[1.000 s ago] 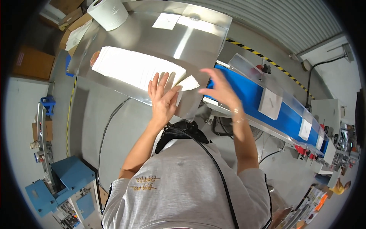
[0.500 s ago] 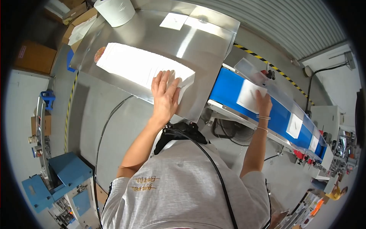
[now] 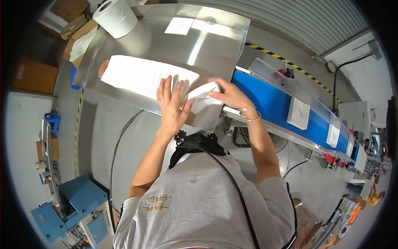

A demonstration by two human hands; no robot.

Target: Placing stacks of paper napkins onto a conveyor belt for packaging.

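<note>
A long row of thin white folded papers (image 3: 132,74), standing packed on edge, lies across the metal table (image 3: 166,47). My left hand (image 3: 170,114) rests on the right end of this row with its fingers spread. Beside it, my right hand (image 3: 233,96) pinches a white folded paper (image 3: 203,90) at the row's end, thumb and fingers on its right edge. To the right runs a blue conveyor belt (image 3: 265,96). On the belt lie several flat white pieces; the nearest white piece (image 3: 299,113) has a small dark mark.
A white paper roll (image 3: 117,20) stands at the table's far left corner. Another flat white piece (image 3: 178,25) lies near the back edge. A clear guard (image 3: 265,70) lines the belt's far side. Cardboard boxes (image 3: 35,74) stand at far left.
My right hand has left the white piece on the belt and come left to the row's end, gripping another folded paper. The pieces on the belt have shifted right. My left hand stays on the row.
</note>
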